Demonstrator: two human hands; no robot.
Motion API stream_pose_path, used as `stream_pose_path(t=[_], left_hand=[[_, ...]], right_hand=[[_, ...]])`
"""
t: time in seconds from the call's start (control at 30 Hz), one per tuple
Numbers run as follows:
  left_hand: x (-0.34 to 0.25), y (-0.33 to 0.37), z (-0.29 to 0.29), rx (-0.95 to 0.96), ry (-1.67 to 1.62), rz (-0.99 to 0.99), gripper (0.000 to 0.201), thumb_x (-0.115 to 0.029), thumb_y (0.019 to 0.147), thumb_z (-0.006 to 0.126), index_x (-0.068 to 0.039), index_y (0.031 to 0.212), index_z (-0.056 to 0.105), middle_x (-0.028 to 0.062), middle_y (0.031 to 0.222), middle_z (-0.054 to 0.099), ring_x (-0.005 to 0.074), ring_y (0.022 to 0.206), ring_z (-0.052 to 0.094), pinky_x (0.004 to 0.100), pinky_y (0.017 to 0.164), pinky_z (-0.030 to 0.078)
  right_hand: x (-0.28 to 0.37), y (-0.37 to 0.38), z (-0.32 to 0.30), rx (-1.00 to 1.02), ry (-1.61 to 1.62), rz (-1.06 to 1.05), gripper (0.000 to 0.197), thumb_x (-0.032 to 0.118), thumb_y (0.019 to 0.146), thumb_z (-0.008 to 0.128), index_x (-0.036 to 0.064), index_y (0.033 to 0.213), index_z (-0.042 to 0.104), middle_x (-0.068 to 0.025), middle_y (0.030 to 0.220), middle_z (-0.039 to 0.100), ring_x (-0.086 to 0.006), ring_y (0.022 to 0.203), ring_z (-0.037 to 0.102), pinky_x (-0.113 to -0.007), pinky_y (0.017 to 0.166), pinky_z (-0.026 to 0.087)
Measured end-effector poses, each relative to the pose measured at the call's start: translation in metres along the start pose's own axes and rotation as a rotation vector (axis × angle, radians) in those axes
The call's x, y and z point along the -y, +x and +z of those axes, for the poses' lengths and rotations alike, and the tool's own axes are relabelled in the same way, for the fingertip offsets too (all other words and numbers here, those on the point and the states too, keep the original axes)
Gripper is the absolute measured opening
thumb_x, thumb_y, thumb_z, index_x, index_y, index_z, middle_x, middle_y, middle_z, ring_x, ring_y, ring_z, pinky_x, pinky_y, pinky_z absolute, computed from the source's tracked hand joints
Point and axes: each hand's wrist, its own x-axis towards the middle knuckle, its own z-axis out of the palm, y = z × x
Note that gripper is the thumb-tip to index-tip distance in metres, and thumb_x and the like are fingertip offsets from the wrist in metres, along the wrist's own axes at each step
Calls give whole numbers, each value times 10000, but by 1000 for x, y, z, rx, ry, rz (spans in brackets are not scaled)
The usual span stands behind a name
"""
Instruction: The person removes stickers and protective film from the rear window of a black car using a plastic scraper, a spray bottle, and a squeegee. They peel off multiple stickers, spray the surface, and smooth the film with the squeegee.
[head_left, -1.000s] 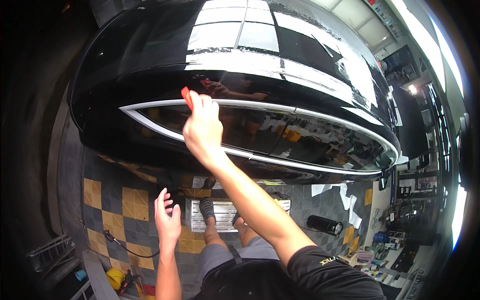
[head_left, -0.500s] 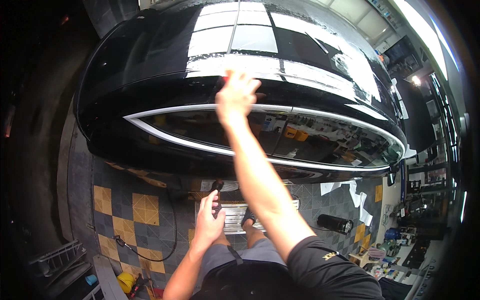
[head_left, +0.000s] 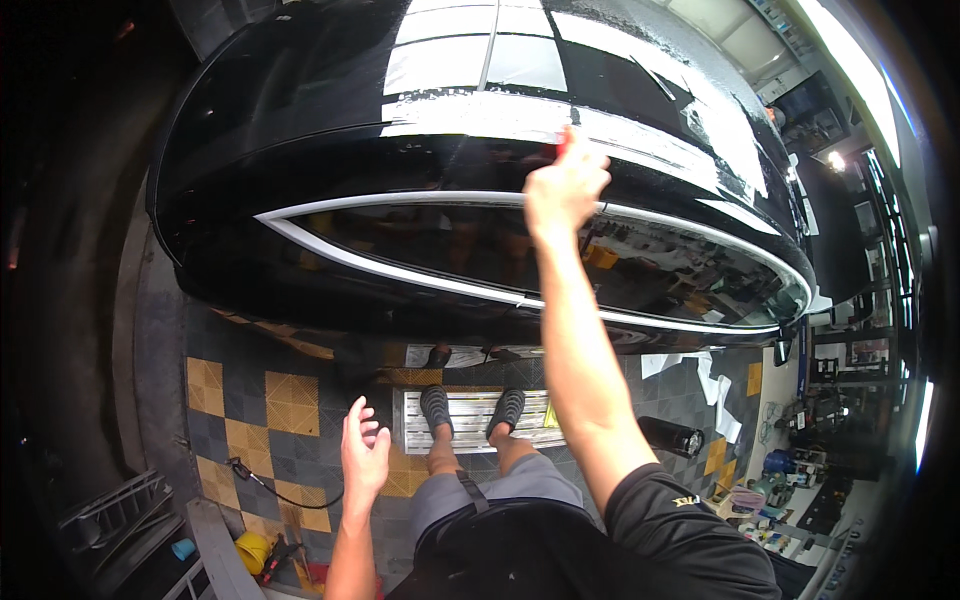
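My right hand (head_left: 567, 190) is closed around a small red hand tool (head_left: 565, 142), mostly hidden by the fingers and slightly blurred. It is at the roof edge of a glossy black car (head_left: 340, 150), above the side window (head_left: 440, 245) with its silver trim. White reflections and wet-looking streaks mark the roof around the tool. Low in front of my body, my left hand (head_left: 365, 450) hangs in the air with its fingers apart, holding nothing and touching nothing.
My feet stand on a slatted metal platform (head_left: 470, 420) beside the car. A black cylinder (head_left: 670, 437) and crumpled white sheets (head_left: 712, 390) lie on the chequered floor to the right. At left are a black hose (head_left: 290, 497) and a yellow container (head_left: 252, 550).
My right hand has slid to the right along the roof edge with the red tool. My left hand has moved left and slightly down. The view has shifted a little.
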Motion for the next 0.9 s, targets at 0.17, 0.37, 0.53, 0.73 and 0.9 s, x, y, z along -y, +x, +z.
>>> stream_pose_path(t=[0.17,0.37,0.53,0.73,0.9], left_hand=[[-38,10,-1,-19,-6,129,721,-10,970,700,-66,1650,467,146,1451,614,235,1212,639,371,1024,551],[-37,-5,-2,-6,-51,117,731,-19,970,702,-56,1657,455,153,1457,618,242,1215,648,379,1027,551],[3,-19,-7,23,20,-23,748,-33,970,720,-57,1665,443,154,1454,614,246,1200,652,373,999,566],[-18,-14,9,112,66,25,761,-77,986,721,-51,1681,412,145,1467,596,241,1215,630,379,1007,558],[-42,-10,12,93,1,110,724,-63,991,708,-49,1664,440,137,1447,613,234,1203,639,369,1005,559]], right_hand=[[126,-71,38,232,250,-116,548,3,921,647,43,1457,542,-252,1324,537,-448,1206,584,-491,952,624],[60,-68,-3,64,487,-67,533,-26,893,539,84,1411,598,-247,1177,588,-476,1107,610,-574,978,544],[21,-14,0,-21,180,25,507,12,940,613,6,1442,542,-238,1331,548,-452,1191,608,-559,961,607],[135,-62,37,272,374,-78,403,20,982,586,4,1384,570,-237,1291,590,-446,1174,625,-543,949,609],[98,-78,-4,183,676,-23,501,-28,908,563,65,1397,619,-205,1292,632,-451,1188,653,-549,1053,548]])
